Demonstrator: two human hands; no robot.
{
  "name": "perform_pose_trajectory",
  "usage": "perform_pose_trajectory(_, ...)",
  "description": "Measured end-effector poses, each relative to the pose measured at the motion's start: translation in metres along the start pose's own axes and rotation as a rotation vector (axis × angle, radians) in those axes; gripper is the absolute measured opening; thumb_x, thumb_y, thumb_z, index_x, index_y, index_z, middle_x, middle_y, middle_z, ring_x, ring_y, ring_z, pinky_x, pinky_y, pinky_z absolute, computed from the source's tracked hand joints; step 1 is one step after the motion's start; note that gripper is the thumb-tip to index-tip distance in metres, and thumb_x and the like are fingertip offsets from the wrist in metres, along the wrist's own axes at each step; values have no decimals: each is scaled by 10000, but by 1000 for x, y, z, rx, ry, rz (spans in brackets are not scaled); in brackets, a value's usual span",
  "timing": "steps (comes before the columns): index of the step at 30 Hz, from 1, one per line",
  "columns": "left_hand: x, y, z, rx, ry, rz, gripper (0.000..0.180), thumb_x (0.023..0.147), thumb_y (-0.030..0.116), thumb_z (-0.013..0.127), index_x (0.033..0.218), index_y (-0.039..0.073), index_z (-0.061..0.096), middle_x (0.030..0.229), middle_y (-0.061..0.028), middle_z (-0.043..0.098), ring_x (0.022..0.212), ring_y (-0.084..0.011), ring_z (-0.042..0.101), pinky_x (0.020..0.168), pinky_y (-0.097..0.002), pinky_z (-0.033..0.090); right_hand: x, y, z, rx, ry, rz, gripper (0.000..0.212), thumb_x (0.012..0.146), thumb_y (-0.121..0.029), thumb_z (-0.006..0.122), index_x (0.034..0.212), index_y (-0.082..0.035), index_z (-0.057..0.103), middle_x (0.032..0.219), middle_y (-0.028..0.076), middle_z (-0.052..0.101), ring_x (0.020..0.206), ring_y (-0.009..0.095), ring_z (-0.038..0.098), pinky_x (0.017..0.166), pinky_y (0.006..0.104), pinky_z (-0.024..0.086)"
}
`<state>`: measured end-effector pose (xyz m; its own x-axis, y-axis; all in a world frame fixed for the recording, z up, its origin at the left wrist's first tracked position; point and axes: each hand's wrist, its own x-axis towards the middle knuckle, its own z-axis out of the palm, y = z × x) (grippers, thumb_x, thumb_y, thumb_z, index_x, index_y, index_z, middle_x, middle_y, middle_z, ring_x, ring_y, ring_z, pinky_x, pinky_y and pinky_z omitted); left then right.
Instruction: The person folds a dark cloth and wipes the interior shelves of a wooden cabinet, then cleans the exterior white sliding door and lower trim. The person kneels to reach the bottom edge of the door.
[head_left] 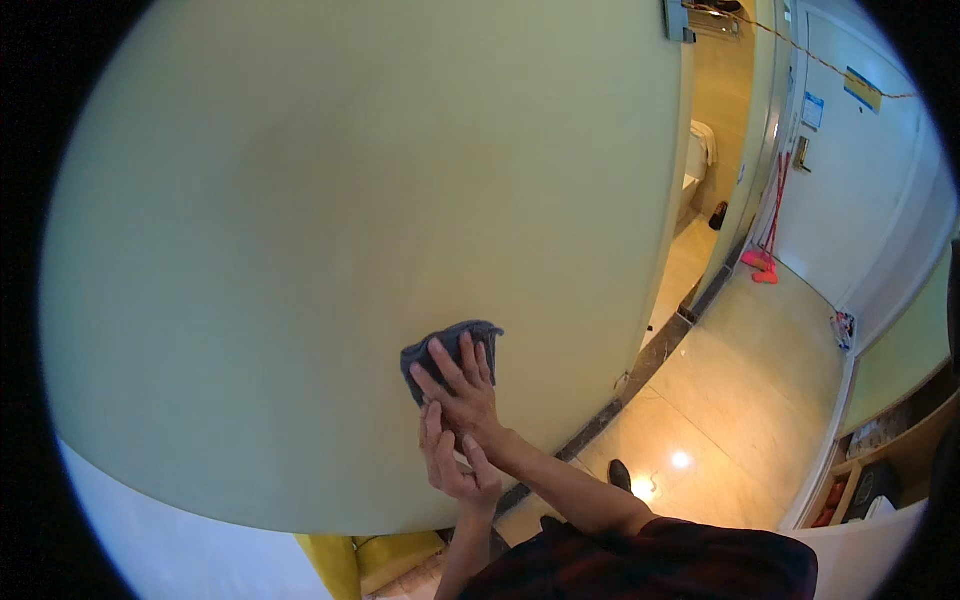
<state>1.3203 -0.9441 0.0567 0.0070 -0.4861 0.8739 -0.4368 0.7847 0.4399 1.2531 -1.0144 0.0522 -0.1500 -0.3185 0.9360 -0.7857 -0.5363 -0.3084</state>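
Note:
A folded dark grey cloth [415, 362] is pressed against a large pale green wall panel [300, 250]. My right hand [468, 395] lies over the cloth with its fingers spread, holding it to the surface. Just below, my left hand [458, 472] is raised beside the right wrist. Its fingers are loosely bent and apart, with nothing seen in them. Part of the cloth is hidden under the right hand.
On the right a doorway shows a toilet [694, 160]. Farther off, a red-handled broom [777, 215] leans near a white door [850, 170]. Dark shoes show on the tiled floor [730, 390]. Shelves [880, 470] stand lower right; a yellow item [395, 562] sits below the panel.

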Motion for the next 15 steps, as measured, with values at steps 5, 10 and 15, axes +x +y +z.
perform_pose_trajectory(5,32,3,40,21,-93,18,305,997,159,482,1186,-72,544,1481,-312,449,1374,-551,399,1126,-570,360,7,35,-25,149,-229,-47,473,961,-239,551,1422,-134,567,1624,49,350,1502,330,293,1225,502,199)
perform_pose_trajectory(10,64,-7,98,-7,-117,258,425,1041,257,378,1284,-51,543,1478,-317,456,1388,-518,410,1157,-596,292,57,86,-76,333,-185,-26,427,957,-199,569,1350,-36,607,1530,118,477,1441,377,399,1179,506,323)
perform_pose_trajectory(15,95,5,128,99,-27,287,338,1031,278,443,1211,51,616,1449,-250,526,1410,-457,410,1144,-534,298,90,112,-103,611,-22,87,263,943,3,556,1170,65,672,1368,240,596,1318,409,545,1115,484,419)
